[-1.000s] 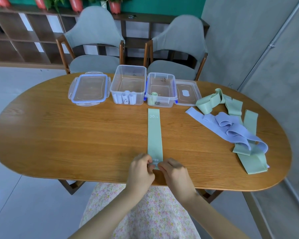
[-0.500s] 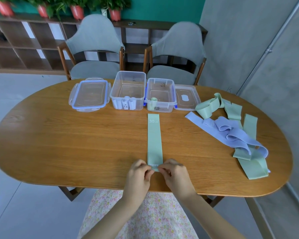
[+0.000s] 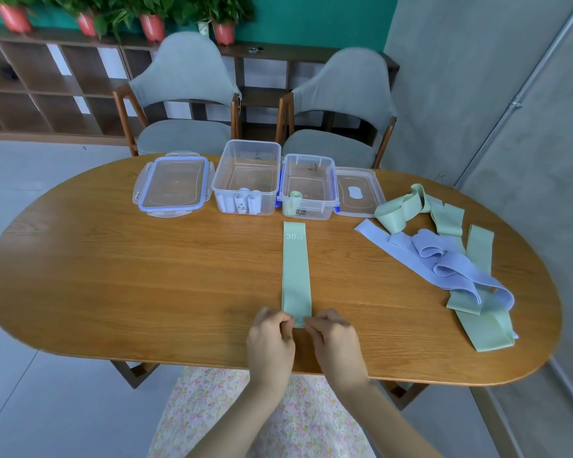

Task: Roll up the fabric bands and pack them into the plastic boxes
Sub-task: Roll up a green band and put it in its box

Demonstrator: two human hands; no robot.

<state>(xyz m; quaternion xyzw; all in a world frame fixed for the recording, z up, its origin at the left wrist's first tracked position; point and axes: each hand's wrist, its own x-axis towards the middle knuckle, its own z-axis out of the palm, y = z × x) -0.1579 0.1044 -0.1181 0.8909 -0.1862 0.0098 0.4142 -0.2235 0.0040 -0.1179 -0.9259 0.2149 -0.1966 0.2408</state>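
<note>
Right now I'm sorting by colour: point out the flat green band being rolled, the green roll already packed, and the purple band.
flat green band [image 3: 296, 272], head view, middle of its flat length.
green roll [image 3: 295, 194], head view, its spiral top.
purple band [image 3: 444, 262], head view, its bunched folds.

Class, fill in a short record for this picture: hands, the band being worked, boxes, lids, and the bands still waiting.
hands: left hand and right hand pinch the band's near end
band: green band, flat, marked 30 LB
boxes: left box holds white rolls; right box holds one green roll
lids: off, one beside each box
waiting: loose bands, green and lilac
</note>
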